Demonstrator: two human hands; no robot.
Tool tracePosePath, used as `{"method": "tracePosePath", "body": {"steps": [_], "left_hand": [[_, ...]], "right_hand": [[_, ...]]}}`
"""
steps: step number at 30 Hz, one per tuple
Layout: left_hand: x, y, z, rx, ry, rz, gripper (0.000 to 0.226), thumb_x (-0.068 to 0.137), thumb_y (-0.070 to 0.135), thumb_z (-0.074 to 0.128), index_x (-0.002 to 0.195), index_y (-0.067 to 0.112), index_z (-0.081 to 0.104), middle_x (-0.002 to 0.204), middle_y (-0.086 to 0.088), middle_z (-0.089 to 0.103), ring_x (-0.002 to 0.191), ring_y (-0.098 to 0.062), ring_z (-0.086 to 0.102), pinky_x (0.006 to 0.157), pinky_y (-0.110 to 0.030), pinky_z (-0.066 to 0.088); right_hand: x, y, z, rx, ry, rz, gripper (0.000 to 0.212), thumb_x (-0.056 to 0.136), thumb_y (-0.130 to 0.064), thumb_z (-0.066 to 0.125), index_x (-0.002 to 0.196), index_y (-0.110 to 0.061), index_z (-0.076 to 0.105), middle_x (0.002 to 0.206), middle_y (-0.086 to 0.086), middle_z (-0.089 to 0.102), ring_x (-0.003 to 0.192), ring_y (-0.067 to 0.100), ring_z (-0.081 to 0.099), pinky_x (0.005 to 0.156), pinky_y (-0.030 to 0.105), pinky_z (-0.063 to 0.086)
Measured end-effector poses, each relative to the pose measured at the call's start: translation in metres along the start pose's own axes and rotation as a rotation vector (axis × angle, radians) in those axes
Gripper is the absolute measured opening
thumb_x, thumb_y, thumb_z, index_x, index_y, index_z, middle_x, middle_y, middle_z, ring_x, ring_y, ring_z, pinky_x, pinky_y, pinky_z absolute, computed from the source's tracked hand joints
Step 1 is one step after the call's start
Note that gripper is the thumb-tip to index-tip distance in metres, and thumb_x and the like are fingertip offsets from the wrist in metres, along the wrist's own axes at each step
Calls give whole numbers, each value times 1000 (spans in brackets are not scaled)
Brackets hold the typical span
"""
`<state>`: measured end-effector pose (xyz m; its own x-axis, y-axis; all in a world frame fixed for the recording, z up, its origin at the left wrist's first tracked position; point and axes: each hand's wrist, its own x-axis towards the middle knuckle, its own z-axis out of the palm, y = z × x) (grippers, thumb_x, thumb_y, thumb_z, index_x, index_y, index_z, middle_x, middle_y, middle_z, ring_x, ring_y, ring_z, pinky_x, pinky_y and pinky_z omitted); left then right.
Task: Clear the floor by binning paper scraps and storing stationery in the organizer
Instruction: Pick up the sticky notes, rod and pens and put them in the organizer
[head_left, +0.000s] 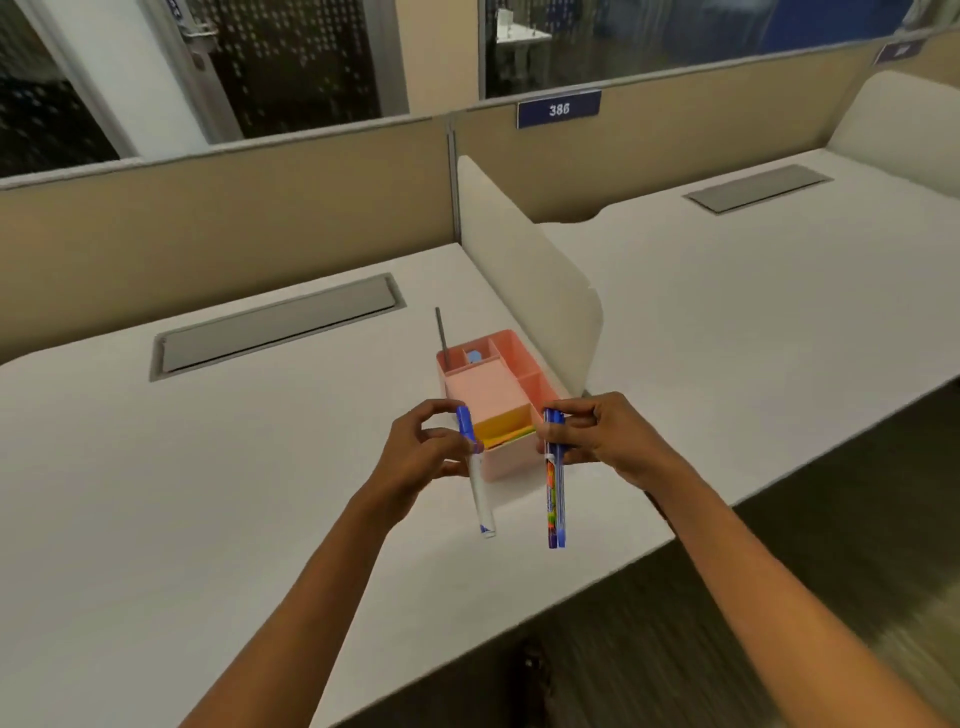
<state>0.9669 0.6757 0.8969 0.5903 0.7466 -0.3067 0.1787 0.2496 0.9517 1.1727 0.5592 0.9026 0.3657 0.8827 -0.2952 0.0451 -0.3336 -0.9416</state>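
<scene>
Left hand: my left hand (423, 447) pinches a white marker with a blue cap (475, 470) near its cap end, fingers narrow round it; the barrel hangs down toward 6 o'clock.
Right hand: my right hand (605, 441) is closed on a bundle of blue pens (555, 480), held by the top, tips pointing to 6 o'clock.
Organizer: the pink organizer (506, 462) sits on the white desk (182, 467) between my two hands, its near wall just beyond the marker and pens, with the white divider panel (524, 270) at its 1 o'clock.
Near compartment: yellow and orange paper, perhaps sticky notes (506, 431), fills it.
Middle compartment: looks bare pink.
Far compartments: a small blue thing (474, 357) lies in one, too small to name; a thin grey stick (441, 332) stands up at the 11 o'clock corner.
Right strip: a narrow slot along the 3 o'clock side; I see nothing in it.
Risk, bundle: I hold the pens only at the top, so one could slide out and drop back to the floor (779, 597).
Risk, fit: the pens look long for these compartments and may tip out.
Risk, box: the organizer looks light and stands near the desk edge; a nudge from either hand could shift it.
</scene>
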Motion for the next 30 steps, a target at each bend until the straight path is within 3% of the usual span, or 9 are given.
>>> {"method": "tracePosePath", "body": {"steps": [4, 8, 13, 17, 22, 30], "left_hand": [[65, 41, 22, 14, 105, 89, 40, 81, -6, 63, 113, 16, 55, 97, -15, 71, 89, -26, 70, 63, -30, 58], [126, 69, 35, 115, 180, 178, 43, 81, -4, 65, 116, 16, 53, 102, -15, 69, 91, -28, 69, 74, -38, 61], [183, 84, 49, 256, 241, 272, 49, 78, -6, 67, 116, 19, 51, 106, -15, 65, 90, -24, 68, 71, -33, 61], [211, 78, 59, 389, 234, 289, 49, 80, -4, 67, 118, 20, 47, 105, -14, 66, 85, -24, 67, 70, -31, 60], [233, 66, 62, 526, 274, 299, 50, 82, -3, 65, 122, 18, 42, 110, -10, 60, 82, -18, 62, 60, -11, 48], [246, 45, 59, 628, 173, 243, 49, 81, -1, 67, 119, 18, 43, 117, -9, 57, 82, -20, 62, 67, -19, 52]], "right_hand": [[57, -27, -42, -53, 49, -102, 38, 81, -13, 75, 119, -8, 67, 92, 13, 76, 85, 25, 74, 78, 44, 60], [98, -39, -47, -145, 116, -202, 39, 82, -15, 75, 120, -9, 68, 97, 9, 76, 82, 17, 74, 74, 37, 62], [133, -38, -36, -347, 185, -273, 40, 84, -18, 72, 123, -13, 66, 108, 6, 73, 86, 12, 70, 87, 31, 55], [143, -32, -33, -408, 147, -240, 35, 86, -22, 70, 120, -13, 68, 105, 8, 73, 90, 20, 70, 88, 30, 55], [153, -19, -31, -427, 90, -174, 39, 88, -23, 67, 126, -17, 64, 111, 5, 72, 95, 22, 69, 94, 39, 55], [162, -3, -23, -474, 81, -141, 38, 87, -23, 69, 124, -18, 65, 111, 3, 73, 92, 18, 70, 93, 28, 51]]}}
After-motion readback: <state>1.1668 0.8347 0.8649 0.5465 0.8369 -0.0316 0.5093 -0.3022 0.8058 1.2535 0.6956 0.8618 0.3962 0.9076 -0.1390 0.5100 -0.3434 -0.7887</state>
